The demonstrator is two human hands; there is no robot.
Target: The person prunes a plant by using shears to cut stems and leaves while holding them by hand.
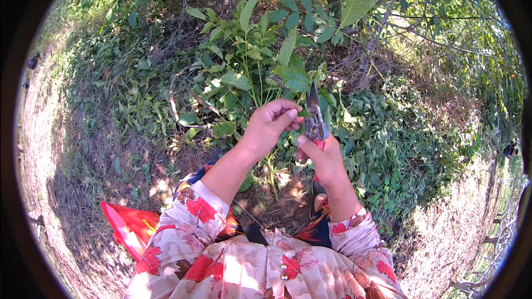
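Observation:
My left hand [269, 126] pinches a thin green stem of a leafy plant between thumb and fingers. Just to its right, my right hand [326, 153] is closed around the red handle of pruning shears [316, 118], whose pointed metal blades point up, beside the pinched stem and leaves. The leafy green shoots [249, 58] rise in front of both hands. A thicker green stem [272, 178] stands from the soil between my forearms. The right hand's fingers are partly hidden behind the shears.
Low green foliage [386, 162] spreads to the right, with more on the left. Bare curved twigs [172, 95] lie left of the shoots. Tree branches [390, 4] hang at the upper right. A red cloth or bag [129, 224] is beside my left sleeve.

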